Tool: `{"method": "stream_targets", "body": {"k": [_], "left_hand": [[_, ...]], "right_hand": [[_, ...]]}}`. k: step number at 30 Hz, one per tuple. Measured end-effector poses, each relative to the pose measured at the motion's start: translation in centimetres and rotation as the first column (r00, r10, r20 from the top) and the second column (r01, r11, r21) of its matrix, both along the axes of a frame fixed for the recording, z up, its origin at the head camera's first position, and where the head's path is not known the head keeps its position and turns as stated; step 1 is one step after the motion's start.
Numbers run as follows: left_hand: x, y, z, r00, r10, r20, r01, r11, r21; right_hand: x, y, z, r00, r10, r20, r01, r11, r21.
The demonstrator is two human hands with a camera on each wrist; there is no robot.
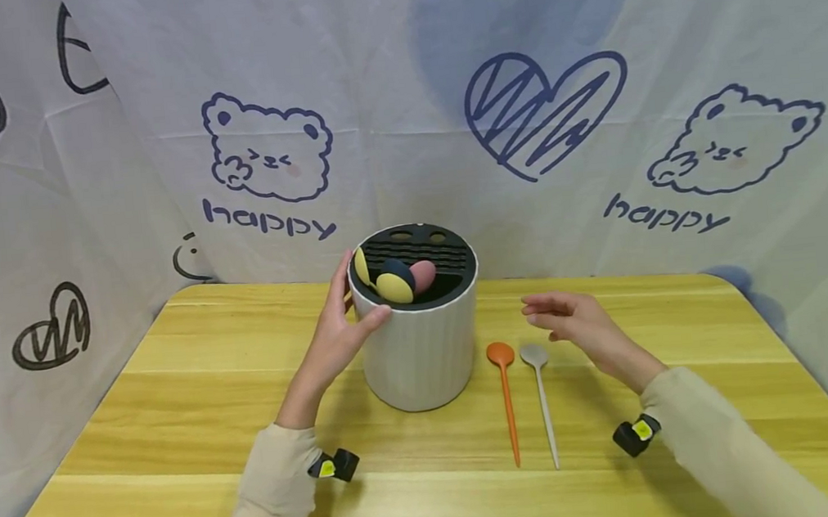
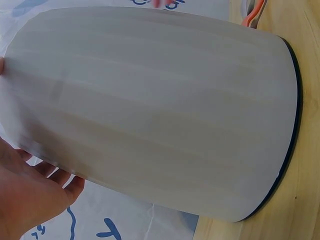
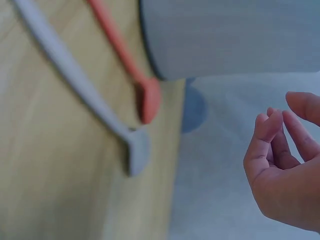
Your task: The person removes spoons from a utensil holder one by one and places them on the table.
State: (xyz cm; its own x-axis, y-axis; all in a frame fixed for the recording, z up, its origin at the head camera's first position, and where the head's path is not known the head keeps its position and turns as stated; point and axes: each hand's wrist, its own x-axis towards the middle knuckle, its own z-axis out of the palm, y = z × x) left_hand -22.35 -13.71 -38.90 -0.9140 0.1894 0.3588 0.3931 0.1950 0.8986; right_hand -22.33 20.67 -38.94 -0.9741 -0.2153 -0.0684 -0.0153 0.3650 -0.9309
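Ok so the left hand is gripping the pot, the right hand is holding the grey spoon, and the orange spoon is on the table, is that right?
Not quite: the right hand holds nothing. The head view shows the grey spoon on the table beside the orange spoon. The left hand does grip the pot.

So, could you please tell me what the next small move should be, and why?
Probably lower the right hand to pinch the grey spoon: that hand is empty and near it, while the left hand holds the white holder.
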Motion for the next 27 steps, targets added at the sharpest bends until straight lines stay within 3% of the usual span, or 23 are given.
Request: {"method": "stream_targets", "body": {"k": [6,12,17,27], "left_hand": [[0.1,-0.1,0.1,1.0,0.006,0.012,-0.006,1.0,0.0],[0.2,0.0,0.2,1.0,-0.003,0.009,0.003,1.0,0.003],[0.2,0.1,0.2,1.0,-0.003,0.008,0.003,1.0,0.007],[0.2,0.2,0.3,1.0,-0.004,0.007,0.004,1.0,0.006]], "right_hand": [[0.8,-1.7,3.2,0.999,0.008,-0.037,-0.009,0.999,-0.043],[1.0,-4.1,5.9,0.99,0.04,-0.138,-0.042,0.999,-0.013],[1.1,-5.6,7.1,0.978,0.069,-0.197,-0.07,0.998,0.002],[1.0,-6.8,8.9,0.979,0.098,-0.181,-0.094,0.995,0.033]]}}
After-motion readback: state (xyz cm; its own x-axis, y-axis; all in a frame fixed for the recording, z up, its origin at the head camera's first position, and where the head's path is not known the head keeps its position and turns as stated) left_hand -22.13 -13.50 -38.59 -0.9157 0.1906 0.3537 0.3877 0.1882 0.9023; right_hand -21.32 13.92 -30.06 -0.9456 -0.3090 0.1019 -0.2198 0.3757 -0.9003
